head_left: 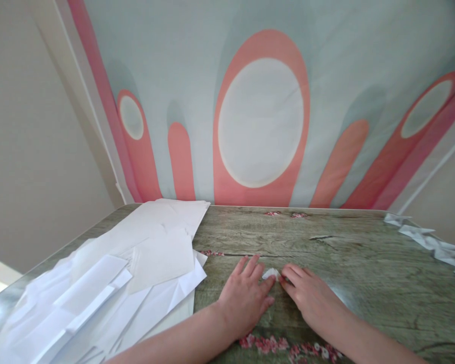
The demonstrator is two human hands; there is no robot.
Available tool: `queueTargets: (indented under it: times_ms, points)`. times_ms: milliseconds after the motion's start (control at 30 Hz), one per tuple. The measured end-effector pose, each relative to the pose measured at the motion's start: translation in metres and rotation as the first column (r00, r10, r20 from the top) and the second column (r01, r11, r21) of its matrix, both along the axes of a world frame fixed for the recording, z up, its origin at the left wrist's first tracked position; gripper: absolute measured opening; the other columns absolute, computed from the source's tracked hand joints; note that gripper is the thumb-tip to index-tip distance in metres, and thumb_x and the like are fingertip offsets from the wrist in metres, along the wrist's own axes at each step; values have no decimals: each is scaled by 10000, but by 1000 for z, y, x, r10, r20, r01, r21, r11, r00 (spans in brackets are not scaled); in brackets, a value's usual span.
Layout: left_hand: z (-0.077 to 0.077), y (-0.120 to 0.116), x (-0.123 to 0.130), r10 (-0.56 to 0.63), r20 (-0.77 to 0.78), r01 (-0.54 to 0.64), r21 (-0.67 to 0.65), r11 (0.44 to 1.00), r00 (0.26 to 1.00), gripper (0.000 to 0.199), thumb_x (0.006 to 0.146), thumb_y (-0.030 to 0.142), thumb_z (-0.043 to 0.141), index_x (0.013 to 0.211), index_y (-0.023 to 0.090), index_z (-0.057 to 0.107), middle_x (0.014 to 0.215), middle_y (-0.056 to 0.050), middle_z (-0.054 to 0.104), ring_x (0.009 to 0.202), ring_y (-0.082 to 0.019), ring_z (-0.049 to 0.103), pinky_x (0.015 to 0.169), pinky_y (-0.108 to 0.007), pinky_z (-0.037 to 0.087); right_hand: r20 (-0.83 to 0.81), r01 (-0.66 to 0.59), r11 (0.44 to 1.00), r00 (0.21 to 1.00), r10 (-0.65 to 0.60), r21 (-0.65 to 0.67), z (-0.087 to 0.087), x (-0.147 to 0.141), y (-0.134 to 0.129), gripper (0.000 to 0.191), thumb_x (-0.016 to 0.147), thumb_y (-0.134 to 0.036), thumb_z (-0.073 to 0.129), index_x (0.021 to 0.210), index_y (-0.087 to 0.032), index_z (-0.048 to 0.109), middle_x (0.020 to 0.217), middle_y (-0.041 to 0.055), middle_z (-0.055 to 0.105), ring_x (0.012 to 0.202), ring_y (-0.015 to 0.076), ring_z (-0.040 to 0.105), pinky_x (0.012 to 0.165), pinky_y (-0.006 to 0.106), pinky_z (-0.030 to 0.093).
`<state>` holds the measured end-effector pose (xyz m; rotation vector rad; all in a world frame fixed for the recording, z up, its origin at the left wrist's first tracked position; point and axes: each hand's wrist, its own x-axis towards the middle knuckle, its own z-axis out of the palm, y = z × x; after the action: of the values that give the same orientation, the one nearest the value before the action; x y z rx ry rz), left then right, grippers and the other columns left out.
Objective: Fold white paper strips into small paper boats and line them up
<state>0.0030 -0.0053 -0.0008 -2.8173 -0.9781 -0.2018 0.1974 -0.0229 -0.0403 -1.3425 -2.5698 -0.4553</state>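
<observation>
A small piece of folded white paper [271, 273] lies on the wood-patterned table [250, 232], between my two hands. My left hand [246, 296] rests on the tabletop with its fingers spread, and one fingertip meets the paper's near left edge. From the other side, my right hand [307, 293] pinches the paper's right end between thumb and fingers. Part of the paper is covered by my fingertips, so its full shape is hidden.
Loose white paper sheets [163, 258], some creased, pile up across the table's left side. Several small folded white paper pieces [417, 233] form a line along the right edge. Behind the table hangs a pink and grey-green backdrop [197, 76].
</observation>
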Motion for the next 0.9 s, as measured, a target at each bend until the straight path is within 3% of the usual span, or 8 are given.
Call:
queueTargets:
  times_ms: [133, 333, 467, 733, 900]
  points:
    - [-3, 0, 0, 8, -9, -8, -11, 1000, 1000, 415, 905, 470, 394, 1245, 243, 466, 1210, -87, 506, 1274, -282, 298, 1014, -438, 233, -181, -31, 998, 983, 22, -50, -1, 2, -1, 176, 790, -38, 505, 849, -130, 643, 866, 71, 571, 839, 200, 522, 724, 326, 450]
    - [-4, 0, -1, 14, 1, -14, -56, 998, 1000, 449, 898, 491, 391, 1271, 248, 441, 1196, -95, 505, 1266, -294, 306, 1014, -458, 246, -429, -81, 987, 903, 15, -137, 0, 10, 0, 319, 838, -31, 388, 955, -189, 640, 892, 50, 580, 830, 170, 529, 760, 315, 434]
    - [-3, -1, -2, 19, 27, -17, -75, 997, 999, 456, 903, 486, 376, 1284, 242, 429, 1201, -101, 492, 1264, -292, 305, 1023, -454, 246, -414, -80, 991, 910, 28, -109, -3, 9, 4, 346, 817, -23, 405, 1029, -191, 620, 952, 60, 585, 886, 185, 529, 786, 331, 429]
    - [0, 0, -6, 38, 75, -28, -129, 991, 996, 420, 910, 462, 362, 1290, 289, 420, 1218, -74, 466, 1259, -286, 296, 1019, -460, 271, -288, -34, 999, 957, 20, -42, -8, 3, 6, 168, 856, -121, 502, 941, -173, 638, 912, 58, 590, 869, 193, 536, 745, 330, 434]
    - [-5, -3, -11, 73, 104, -53, -181, 982, 992, 442, 902, 493, 363, 1308, 321, 392, 1290, -54, 430, 1256, -281, 299, 1024, -472, 275, -255, -40, 999, 966, 32, -28, -6, 1, 6, 179, 848, -117, 525, 981, -168, 633, 923, 56, 595, 883, 192, 538, 764, 326, 438]
